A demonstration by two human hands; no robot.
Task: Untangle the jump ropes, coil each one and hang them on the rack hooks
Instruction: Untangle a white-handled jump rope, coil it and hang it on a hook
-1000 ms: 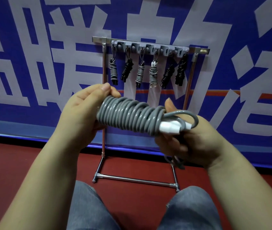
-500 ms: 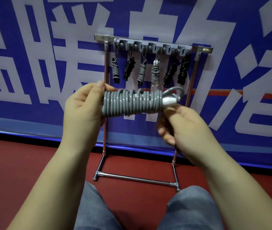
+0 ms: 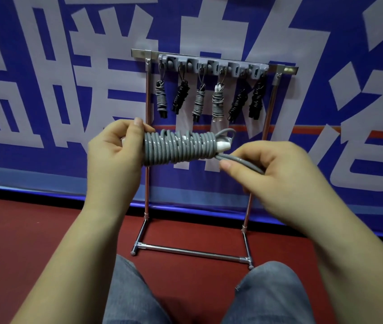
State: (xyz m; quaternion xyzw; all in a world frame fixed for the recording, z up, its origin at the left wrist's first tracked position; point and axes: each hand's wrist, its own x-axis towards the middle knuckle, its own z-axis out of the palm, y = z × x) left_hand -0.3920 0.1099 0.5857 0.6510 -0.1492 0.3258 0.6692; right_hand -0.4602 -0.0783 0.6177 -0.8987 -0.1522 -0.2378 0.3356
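Note:
A grey jump rope (image 3: 179, 147) is wound into a tight horizontal coil around its white handles, held in front of the rack. My left hand (image 3: 113, 153) grips the coil's left end, thumb on top. My right hand (image 3: 265, 169) pinches the rope's loose grey loop where it comes out by the white handle tip (image 3: 223, 146) at the coil's right end. Behind stands the metal rack (image 3: 211, 54), its grey hook strip (image 3: 211, 66) carrying several coiled ropes, some grey (image 3: 218, 101), some black (image 3: 180, 95).
The rack's legs and chrome foot bar (image 3: 193, 251) stand on the red floor (image 3: 22, 242) against a blue and white banner wall (image 3: 45, 90). My knees in grey trousers (image 3: 270, 293) are at the bottom of the view.
The coil has dropped slightly and leveled out. My right hand has shifted from beneath the handle end to pinching and drawing the loose loop out to the right.

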